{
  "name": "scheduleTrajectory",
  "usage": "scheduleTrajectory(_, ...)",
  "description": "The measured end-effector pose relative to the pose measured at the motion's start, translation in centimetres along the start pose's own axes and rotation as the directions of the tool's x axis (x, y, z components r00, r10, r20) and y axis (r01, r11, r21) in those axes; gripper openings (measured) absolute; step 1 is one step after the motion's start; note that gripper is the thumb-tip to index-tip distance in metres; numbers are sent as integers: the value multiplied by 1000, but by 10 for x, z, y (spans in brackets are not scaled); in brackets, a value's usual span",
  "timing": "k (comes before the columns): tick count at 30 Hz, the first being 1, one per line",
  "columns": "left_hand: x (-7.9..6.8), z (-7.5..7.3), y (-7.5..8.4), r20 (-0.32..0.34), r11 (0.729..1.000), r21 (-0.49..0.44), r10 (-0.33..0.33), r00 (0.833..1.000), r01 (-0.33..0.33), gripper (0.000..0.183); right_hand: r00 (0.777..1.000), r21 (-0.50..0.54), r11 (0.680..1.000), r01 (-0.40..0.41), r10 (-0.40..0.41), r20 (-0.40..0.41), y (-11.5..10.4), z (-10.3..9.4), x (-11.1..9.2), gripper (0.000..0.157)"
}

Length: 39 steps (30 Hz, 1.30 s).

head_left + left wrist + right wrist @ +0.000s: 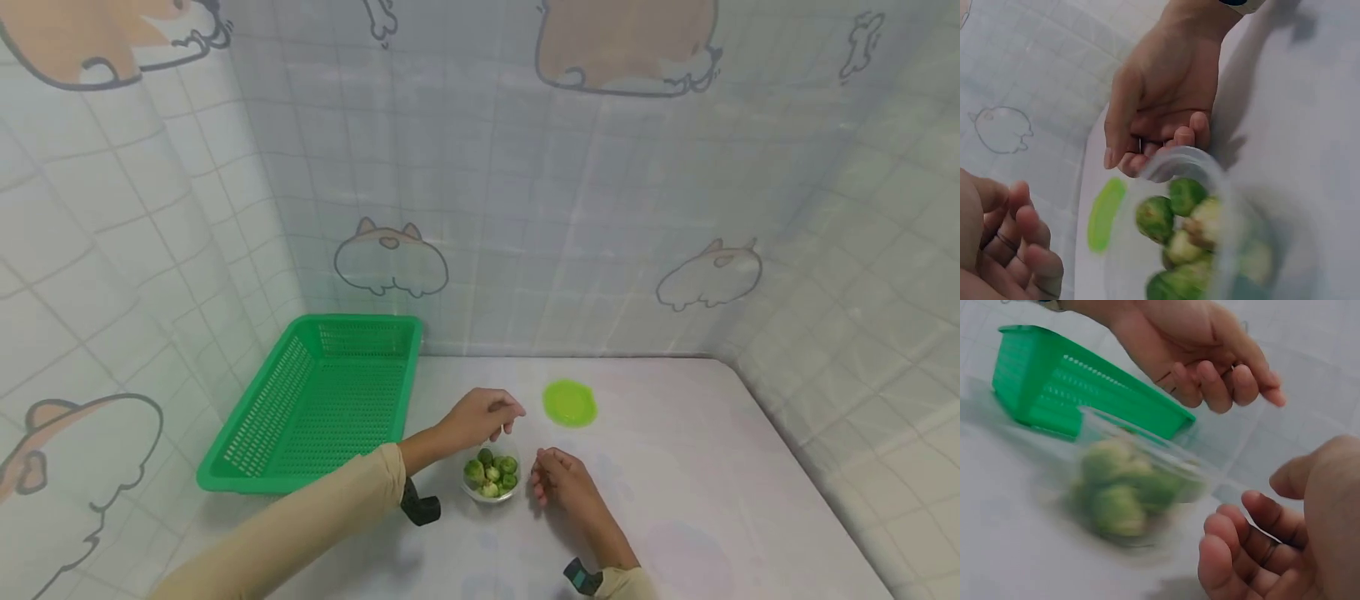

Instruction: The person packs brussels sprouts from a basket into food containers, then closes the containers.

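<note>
A clear plastic container stands on the table with several Brussels sprouts in it. My left hand hovers just above its far rim, fingers loosely bent and holding nothing. To the container's right, my right hand is apart from it, also with loosely curled fingers and nothing in them. In the left wrist view, the right hand appears behind the container's rim. The right wrist view has the left hand above the container, which is blurred there.
At the left, a green perforated basket sits against the curtain-like wall. Beyond the hands lies a flat lime-green lid-like disc. The white table extends to the right, with patterned sheeting around it.
</note>
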State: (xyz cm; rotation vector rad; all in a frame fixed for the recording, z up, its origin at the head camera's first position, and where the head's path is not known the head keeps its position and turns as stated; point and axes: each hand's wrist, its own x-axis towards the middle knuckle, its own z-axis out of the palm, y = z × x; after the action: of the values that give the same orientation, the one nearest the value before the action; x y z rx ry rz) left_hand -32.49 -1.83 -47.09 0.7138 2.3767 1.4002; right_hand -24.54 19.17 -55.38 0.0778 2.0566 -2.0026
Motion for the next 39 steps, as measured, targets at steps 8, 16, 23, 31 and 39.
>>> scheduleTrajectory(8, 49, 10, 13, -56, 995, 41, -89, 994, 91, 26, 981, -119, 992, -34, 11, -194, -38, -54, 19, 41)
scheduleTrajectory(16, 87, 20, 4, -116, 945, 233, -205, 972, 227, 30, 950, -394, 903, -168, 42, -309, -61, -100, 57, 41)
scheduleTrajectory(23, 102, 27, 0, -123, 895, 272, -332, 935, 353, 32, 943, -496, 836, -234, 71, -325, -62, -121, 77, 40)
scheduleTrajectory(31, 112, 41, -11, -104, 860, 316, -388, 916, 400, 29, 934, -518, 790, -329, 190, -304, -57, -132, 88, 38)
scheduleTrajectory(39, 114, 46, -14, -63, 872, 333, -358, 931, 358, 18, 920, -486, 792, -370, 241, -308, -54, -128, 95, 28)
